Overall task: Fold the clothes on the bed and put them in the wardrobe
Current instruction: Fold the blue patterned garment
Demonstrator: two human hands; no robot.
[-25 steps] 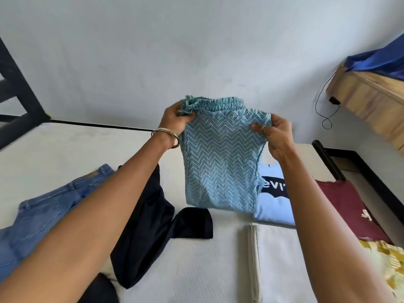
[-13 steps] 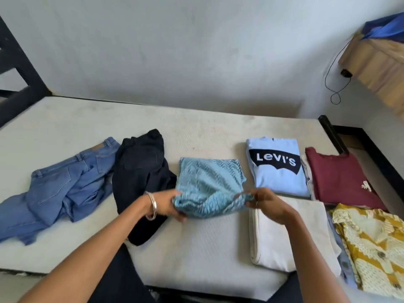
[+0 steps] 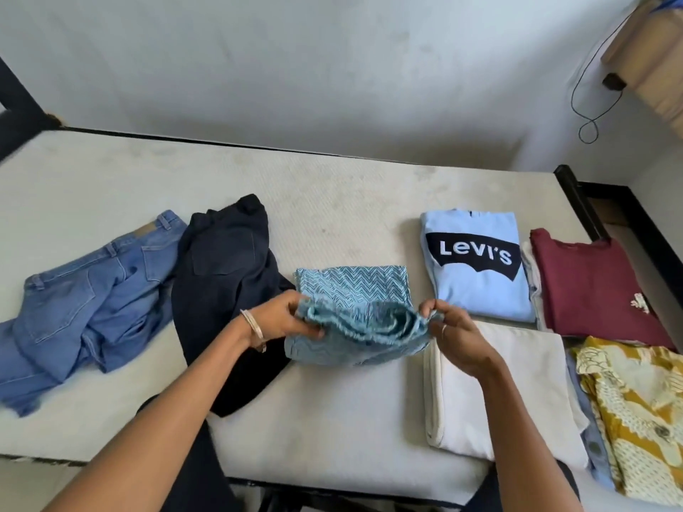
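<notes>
A teal zigzag-patterned garment (image 3: pixel 354 290) lies partly folded on the bare mattress (image 3: pixel 332 201). My left hand (image 3: pixel 284 319) grips the left end of its gathered near edge. My right hand (image 3: pixel 449 327) pinches the right end of that edge. To the left lie unfolded black trousers (image 3: pixel 229 275) and blue jeans (image 3: pixel 85 308). Folded pieces sit on the right: a light blue Levi's shirt (image 3: pixel 476 290), a maroon shirt (image 3: pixel 591 290), a cream garment (image 3: pixel 517 393) and a yellow patterned shirt (image 3: pixel 639 412).
A white wall runs behind the bed. A black bed frame (image 3: pixel 576 205) edges the mattress at the right. A wooden shelf (image 3: pixel 650 57) with a black cable (image 3: pixel 591 90) hangs at the upper right. Dark bars (image 3: pixel 18 112) stand at the far left.
The teal garment was held up in the air, then lowered onto the mattress and folded over. My hands now hold its near edge low above the bed.
</notes>
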